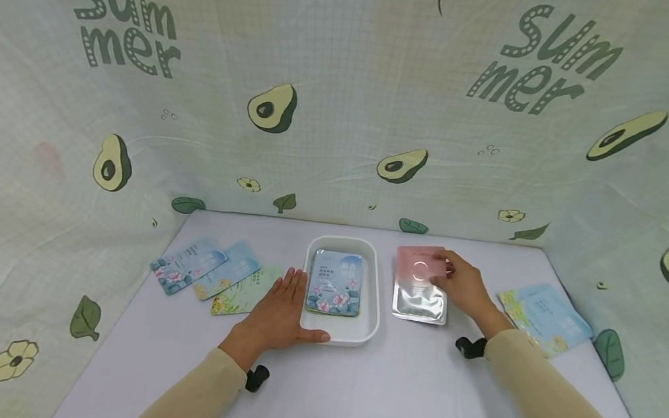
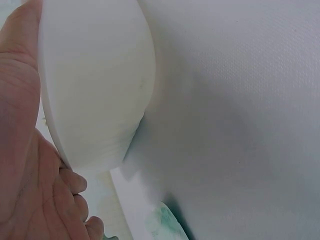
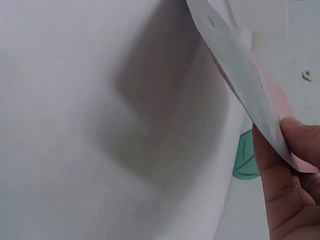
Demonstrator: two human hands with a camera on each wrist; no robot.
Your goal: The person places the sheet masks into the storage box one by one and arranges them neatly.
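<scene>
A white tray (image 1: pixel 374 319) stands mid-table, with a blue floral sachet (image 1: pixel 335 282) lying in it. My left hand (image 1: pixel 277 313) rests at the tray's front left corner, fingers straight along the left side and thumb across the front rim. From the left wrist view, that hand (image 2: pixel 30 150) touches the side of the tray (image 2: pixel 100 85). To the right of the tray, my right hand (image 1: pixel 465 283) pinches a pink and silver sachet (image 1: pixel 419 296) by its upper right edge. The right wrist view shows this sachet (image 3: pixel 240 75) tilted above the tabletop between thumb and fingers.
On the left lie a blue floral sachet (image 1: pixel 183 265), a light blue sachet (image 1: pixel 227 271) and a green sachet (image 1: pixel 246 291), partly overlapping. More light blue sachets (image 1: pixel 549 314) lie at the right edge, near my right forearm. A printed cloth (image 1: pixel 344 103) hangs behind the table.
</scene>
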